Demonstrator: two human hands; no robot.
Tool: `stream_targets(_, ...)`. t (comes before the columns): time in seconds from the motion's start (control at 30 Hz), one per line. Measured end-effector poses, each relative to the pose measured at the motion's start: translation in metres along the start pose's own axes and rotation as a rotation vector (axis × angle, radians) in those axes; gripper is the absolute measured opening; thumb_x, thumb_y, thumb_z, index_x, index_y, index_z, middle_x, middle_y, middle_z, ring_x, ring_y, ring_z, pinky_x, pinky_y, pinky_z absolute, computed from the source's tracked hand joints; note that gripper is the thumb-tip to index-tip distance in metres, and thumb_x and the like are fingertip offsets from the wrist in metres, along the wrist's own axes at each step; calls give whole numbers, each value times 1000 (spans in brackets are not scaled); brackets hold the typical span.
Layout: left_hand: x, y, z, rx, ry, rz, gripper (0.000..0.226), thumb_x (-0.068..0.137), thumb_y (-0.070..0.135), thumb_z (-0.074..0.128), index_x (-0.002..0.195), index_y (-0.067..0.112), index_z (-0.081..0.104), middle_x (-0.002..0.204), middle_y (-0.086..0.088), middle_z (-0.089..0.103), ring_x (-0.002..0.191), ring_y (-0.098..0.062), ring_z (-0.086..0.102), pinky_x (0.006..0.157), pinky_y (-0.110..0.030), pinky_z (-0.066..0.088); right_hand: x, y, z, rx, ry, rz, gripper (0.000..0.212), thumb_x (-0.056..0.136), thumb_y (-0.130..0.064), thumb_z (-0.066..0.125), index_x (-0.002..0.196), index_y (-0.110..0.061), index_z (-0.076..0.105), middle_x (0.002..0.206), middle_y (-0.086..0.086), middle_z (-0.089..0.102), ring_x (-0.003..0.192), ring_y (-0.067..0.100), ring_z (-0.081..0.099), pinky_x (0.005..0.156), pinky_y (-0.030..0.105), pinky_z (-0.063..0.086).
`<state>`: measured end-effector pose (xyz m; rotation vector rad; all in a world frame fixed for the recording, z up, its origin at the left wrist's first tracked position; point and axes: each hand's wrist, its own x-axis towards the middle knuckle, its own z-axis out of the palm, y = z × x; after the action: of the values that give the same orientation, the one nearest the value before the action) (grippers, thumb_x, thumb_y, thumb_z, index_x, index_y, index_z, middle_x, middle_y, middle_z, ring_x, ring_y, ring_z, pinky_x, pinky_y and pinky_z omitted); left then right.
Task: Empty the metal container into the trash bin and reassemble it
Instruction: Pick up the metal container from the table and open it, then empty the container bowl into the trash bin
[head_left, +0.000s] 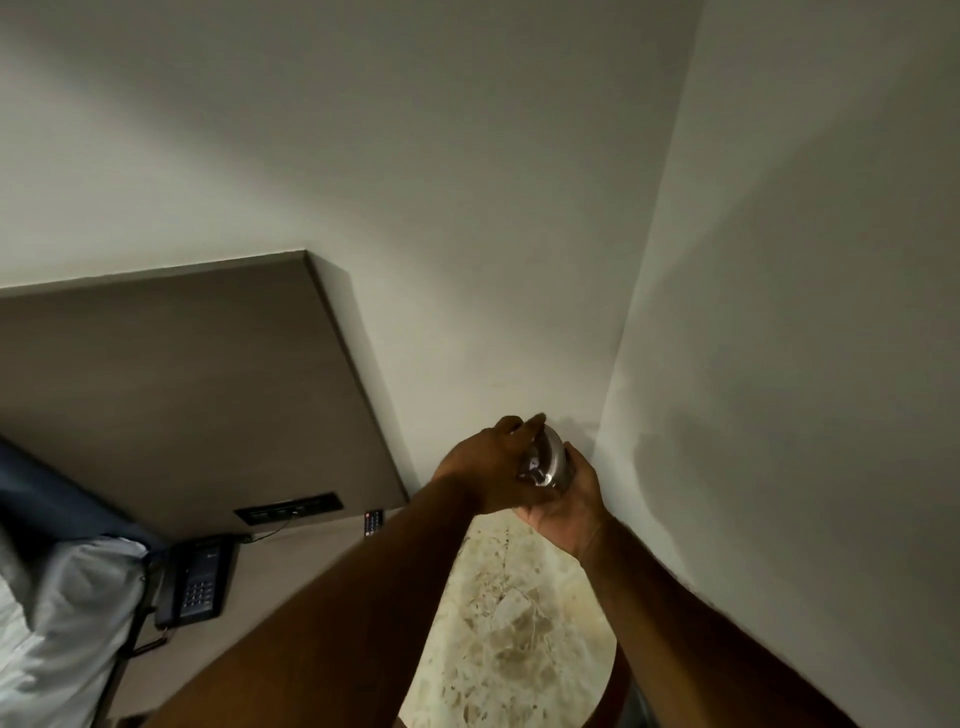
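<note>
A small shiny metal container is held up in front of the wall corner, above a round marble table. My right hand cups it from below and behind. My left hand lies over its top and left side, fingers curled round the rim or lid. Most of the container is hidden by both hands, so I cannot tell whether its parts are joined or apart. No trash bin is in view.
White walls meet in a corner just behind the hands. A dark headboard panel with a socket strip stands at left. A black telephone and a remote lie on the bedside shelf. A pillow fills the lower left.
</note>
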<state>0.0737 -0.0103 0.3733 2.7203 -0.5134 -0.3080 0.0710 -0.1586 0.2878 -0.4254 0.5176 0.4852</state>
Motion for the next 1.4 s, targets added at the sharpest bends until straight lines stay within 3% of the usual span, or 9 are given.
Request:
stream_targets(0.13,-16,-10,10,-120,215,-103,112,82,79,70,170,31,21,161,5,46,132,-21,61,101,-42,57,-3,-2,-23,-89,52,-56,66,96,-53,62,146,-9,62,144,24,67,120,38,69,107,51,52)
stream_targets(0.3,-39,-39,57,-149,291,-246,111,82,79,70,169,27,24,155,5,51,136,-23,58,97,-44,59,-17,-10,-59,-210,155,-108,61,77,-48,75,126,-10,74,125,19,76,107,42,75,88,42,56)
stream_targets(0.4,-50,-44,95,-174,270,-289,110,81,76,71,169,28,27,157,4,49,139,-23,57,102,-43,56,-31,-11,-89,-206,214,-93,52,85,-52,65,116,-12,78,122,17,77,108,39,74,83,39,53)
stream_targets(0.57,-58,-37,194,-134,143,-274,107,80,73,75,168,31,30,156,4,49,134,-28,58,91,-44,59,-44,1,-188,-202,374,-67,59,94,-49,56,138,-12,69,135,19,71,109,35,74,82,38,56)
stream_targets(0.8,-73,-42,335,-50,-20,-283,111,80,60,85,168,24,29,159,-9,44,133,-41,54,84,-50,60,-68,43,-370,-155,545,24,57,91,-53,59,127,-11,74,128,21,74,118,45,71,107,51,46)
stream_targets(1.03,-73,-59,396,-40,-45,-324,110,81,55,86,168,24,27,160,-12,42,138,-43,49,86,-58,59,-83,113,-497,-351,768,142,75,90,-70,60,145,-18,62,139,18,71,122,41,72,87,45,62)
stream_targets(1.13,-69,-66,404,-41,-14,-318,109,82,54,86,168,24,26,162,-12,41,140,-42,47,88,-59,58,-73,136,-525,-566,823,101,77,96,-70,50,160,-27,44,160,5,49,145,30,50,119,50,44)
stream_targets(1.23,-67,-74,407,-46,7,-344,107,84,54,84,168,26,24,163,-8,38,142,-39,46,92,-57,56,-64,156,-541,-989,817,-35,60,104,-54,56,156,-26,48,158,8,49,141,28,51,114,42,47)
stream_targets(1.4,-69,-88,413,-67,14,-372,106,83,53,84,168,29,24,164,-7,38,143,-38,44,96,-58,55,-55,182,-565,-1280,953,-120,74,93,-50,74,155,-20,46,154,15,47,137,38,56,109,51,55)
